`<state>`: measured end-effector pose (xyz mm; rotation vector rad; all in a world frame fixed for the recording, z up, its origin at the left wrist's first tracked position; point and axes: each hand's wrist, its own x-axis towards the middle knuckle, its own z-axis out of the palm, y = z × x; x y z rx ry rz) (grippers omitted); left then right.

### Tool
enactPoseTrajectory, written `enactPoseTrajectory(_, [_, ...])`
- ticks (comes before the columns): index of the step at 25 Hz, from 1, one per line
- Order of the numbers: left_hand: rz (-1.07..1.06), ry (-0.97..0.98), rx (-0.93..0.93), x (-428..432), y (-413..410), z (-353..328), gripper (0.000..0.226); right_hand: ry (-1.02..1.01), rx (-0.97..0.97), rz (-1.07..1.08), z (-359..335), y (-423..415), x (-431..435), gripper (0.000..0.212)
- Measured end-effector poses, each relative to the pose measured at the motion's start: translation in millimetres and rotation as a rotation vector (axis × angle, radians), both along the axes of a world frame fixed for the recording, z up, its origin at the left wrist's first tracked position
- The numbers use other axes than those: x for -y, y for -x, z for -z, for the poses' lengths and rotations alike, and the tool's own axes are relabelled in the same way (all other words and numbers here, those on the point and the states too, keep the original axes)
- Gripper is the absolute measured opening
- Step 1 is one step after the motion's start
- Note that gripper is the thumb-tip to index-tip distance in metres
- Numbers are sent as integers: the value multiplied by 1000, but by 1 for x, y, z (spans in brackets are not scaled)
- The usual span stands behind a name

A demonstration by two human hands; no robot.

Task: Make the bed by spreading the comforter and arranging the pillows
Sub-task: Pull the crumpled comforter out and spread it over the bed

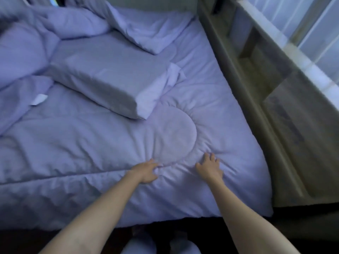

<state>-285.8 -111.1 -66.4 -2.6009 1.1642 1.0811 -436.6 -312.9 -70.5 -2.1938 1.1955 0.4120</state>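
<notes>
Lying across the bed, the comforter [91, 140] is flat along the near edge and toward 3 o'clock, but it heaps up in a rumpled mass toward 10 o'clock. Both hands sit on it close to the near edge. The left hand [145, 171] curls its fingers and seems to pinch a small fold, though blur leaves that unsure. The right hand [209, 167], just beside it at 3 o'clock, presses down with fingers spread, gripping nothing. A pillow [102, 79] rests on the comforter at 11 o'clock from the left hand, its long axis running 10 to 4 o'clock; the left hand is nearer. A second pillow [146, 32] lies farther off at 12 o'clock, near the wooden shelf [256, 99].
</notes>
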Motion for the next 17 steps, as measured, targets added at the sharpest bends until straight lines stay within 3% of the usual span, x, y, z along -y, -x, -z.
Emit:
enactPoseTrajectory(4, [-266, 148, -26, -31, -11, -50, 39, -61, 376, -170, -48, -65, -26, 57])
enactPoseTrajectory(10, [-856, 725, 52, -136, -66, -156, 18, -322, 804, -336, -148, -169, -128, 29])
enactPoseTrajectory(17, [-1055, 996, 125, -306, -69, -254, 22, -812, 1072, -377, -231, -230, -317, 26])
